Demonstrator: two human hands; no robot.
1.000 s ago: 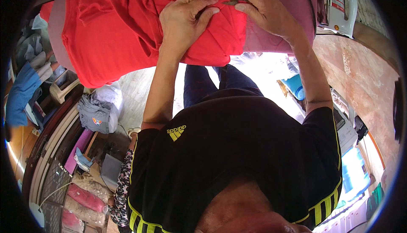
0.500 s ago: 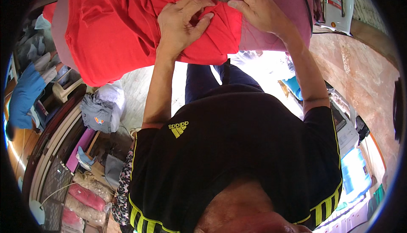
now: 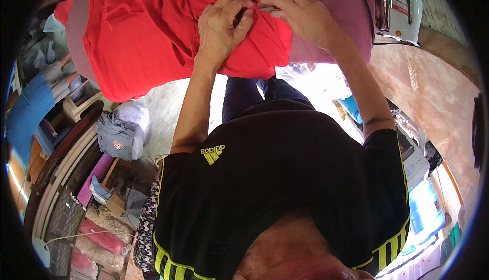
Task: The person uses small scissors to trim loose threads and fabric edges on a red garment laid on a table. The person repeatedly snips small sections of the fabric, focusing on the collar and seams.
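Note:
A red cloth garment [image 3: 137,40] is spread in loose folds over a mauve padded board [image 3: 326,51]. My left hand [image 3: 220,30] rests on it, thumb and fingers pinching up a small fold of the red cloth. Close to those fingertips, my right hand [image 3: 305,18] grips a small dark metal tool [image 3: 267,9] that looks like thread snips. The tip of the tool meets the pinched red cloth between the two hands. Most of its body is hidden by my right fingers, so whether its blades are apart is unclear.
A black cord [image 3: 364,0] runs along the board's right side. Beyond it stands a white appliance [image 3: 405,7] with a red label. Grey cloth and a white plastic bag [image 3: 137,119] lie at left, above tied bags [image 3: 104,236]. A blue container [image 3: 427,206] is at lower right.
My left hand has shifted slightly right with the cloth. My right hand has moved slightly left and down, and the tool's tip now meets the pinched fold.

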